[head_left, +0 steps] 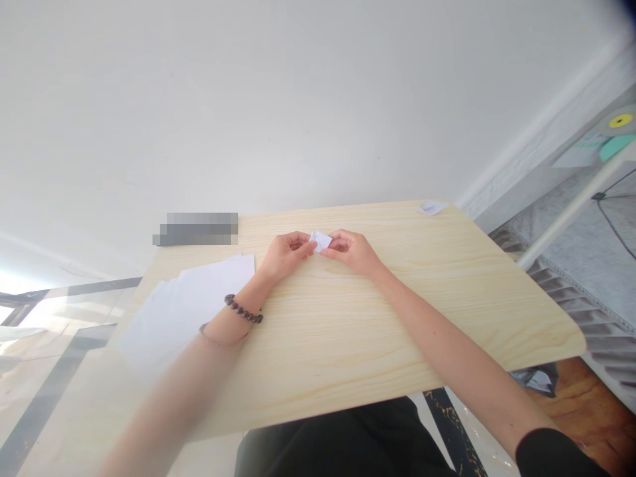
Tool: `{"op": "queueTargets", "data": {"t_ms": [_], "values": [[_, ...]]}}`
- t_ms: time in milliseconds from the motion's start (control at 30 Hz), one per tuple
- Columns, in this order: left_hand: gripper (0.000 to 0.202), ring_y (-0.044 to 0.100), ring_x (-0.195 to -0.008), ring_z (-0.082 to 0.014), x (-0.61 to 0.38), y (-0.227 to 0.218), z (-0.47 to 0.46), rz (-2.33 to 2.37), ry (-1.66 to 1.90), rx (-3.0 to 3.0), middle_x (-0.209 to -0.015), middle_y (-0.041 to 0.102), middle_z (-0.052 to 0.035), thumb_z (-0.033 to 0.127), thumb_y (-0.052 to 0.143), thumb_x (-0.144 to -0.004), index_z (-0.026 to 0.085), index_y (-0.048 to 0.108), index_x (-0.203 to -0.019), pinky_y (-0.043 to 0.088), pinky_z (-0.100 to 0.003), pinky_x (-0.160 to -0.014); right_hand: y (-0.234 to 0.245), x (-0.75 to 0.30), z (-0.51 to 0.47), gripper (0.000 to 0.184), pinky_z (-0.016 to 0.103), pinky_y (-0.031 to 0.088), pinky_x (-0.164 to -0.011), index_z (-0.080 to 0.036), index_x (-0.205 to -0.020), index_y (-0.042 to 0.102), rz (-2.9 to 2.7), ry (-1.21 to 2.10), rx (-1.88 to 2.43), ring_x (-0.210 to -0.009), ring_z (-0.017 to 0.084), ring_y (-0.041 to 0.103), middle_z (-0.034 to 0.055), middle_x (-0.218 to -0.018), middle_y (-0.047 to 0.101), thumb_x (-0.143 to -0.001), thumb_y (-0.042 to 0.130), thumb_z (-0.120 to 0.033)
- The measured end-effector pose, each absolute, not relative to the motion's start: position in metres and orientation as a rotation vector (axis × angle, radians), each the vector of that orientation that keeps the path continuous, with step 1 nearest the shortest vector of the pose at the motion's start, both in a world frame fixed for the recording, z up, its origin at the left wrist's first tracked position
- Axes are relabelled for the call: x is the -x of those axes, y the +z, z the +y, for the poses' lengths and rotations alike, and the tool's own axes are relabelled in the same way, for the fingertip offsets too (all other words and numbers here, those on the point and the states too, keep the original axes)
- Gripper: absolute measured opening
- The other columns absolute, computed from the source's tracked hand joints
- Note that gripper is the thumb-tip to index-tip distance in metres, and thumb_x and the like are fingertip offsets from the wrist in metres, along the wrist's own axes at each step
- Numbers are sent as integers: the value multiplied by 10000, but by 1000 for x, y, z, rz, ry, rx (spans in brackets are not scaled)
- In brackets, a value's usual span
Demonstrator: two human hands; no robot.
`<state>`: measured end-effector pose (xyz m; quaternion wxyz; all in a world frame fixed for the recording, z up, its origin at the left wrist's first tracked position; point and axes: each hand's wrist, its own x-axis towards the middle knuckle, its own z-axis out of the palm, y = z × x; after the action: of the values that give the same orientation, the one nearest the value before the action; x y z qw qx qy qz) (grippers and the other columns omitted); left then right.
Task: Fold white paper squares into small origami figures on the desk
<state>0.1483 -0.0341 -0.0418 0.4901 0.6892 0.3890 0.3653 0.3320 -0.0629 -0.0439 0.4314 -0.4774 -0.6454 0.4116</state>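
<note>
White folded paper [320,240] sits pinched between both hands above the far middle of the wooden counter [397,318]; left hand [287,254] and right hand [350,250] each close fingertips on an edge, hiding part of it. Loose sheets [199,298] lie left, washed out by glare; a small scrap [432,207] rests at the far edge

I count two hands, my left hand [285,255] and right hand [352,250], meeting over the far middle of one wooden table [397,318]. Between them is one small folded white paper [320,240]. At the table's left end I see one stack of white sheets [189,301]; how many sheets I cannot tell. At the table's far right corner lies one paper scrap [432,207]. One bead bracelet [242,309] circles my left wrist.
</note>
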Motion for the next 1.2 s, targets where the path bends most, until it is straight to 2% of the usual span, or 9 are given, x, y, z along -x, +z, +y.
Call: {"op": "queueTargets", "data": {"t_ms": [400, 533, 733, 900, 1033, 1200], "values": [[388, 525, -613, -116, -148, -39, -34, 1017, 872, -1666, -728, 636, -45, 492, 606, -686, 141, 657, -842, 418, -247, -617, -43, -334, -63, 313, 236, 423, -583, -158, -820, 567, -1636, 1017, 1205, -622, 119, 570, 14, -691, 635, -630, 664, -387], [426, 535, -615, -127, -151, -38, -38, 1039, 918, -1693, -686, 630, -45, 528, 541, -724, 150, 660, -881, 433, -260, -623, -45, -334, -62, 316, 249, 440, -602, -162, -819, 564, -1612, 1035, 1216, -649, 135, 588, 25, -717, 648, -631, 659, -397], [388, 565, -716, -144, -152, -40, -37, 968, 941, -1707, -862, 651, -72, 479, 555, -727, 146, 635, -909, 452, -255, -615, -46, -331, -62, 273, 264, 469, -675, -180, -852, 580, -1643, 943, 1163, -743, 147, 603, 36, -820, 649, -692, 608, -399], [357, 575, -741, -147, -152, -38, -39, 989, 909, -1768, -863, 649, -67, 448, 580, -715, 149, 618, -906, 447, -249, -640, -52, -332, -59, 280, 261, 478, -610, -176, -842, 573, -1583, 923, 1205, -646, 129, 579, 35, -774, 636, -716, 575, -426], [338, 555, -645, -126, -151, -36, -42, 1045, 798, -1832, -787, 648, -37, 460, 588, -698, 163, 634, -854, 420, -233, -579, -49, -334, -59, 273, 254, 478, -596, -177, -802, 584, -1557, 923, 1192, -629, 123, 565, 28, -762, 626, -731, 554, -438], [323, 546, -648, -137, -149, -37, -41, 1009, 755, -1851, -758, 638, -39, 441, 559, -715, 150, 635, -833, 397, -235, -556, -45, -334, -61, 281, 247, 461, -587, -181, -771, 609, -1635, 879, 1213, -617, 121, 551, 19, -727, 617, -762, 510, -444]]}}
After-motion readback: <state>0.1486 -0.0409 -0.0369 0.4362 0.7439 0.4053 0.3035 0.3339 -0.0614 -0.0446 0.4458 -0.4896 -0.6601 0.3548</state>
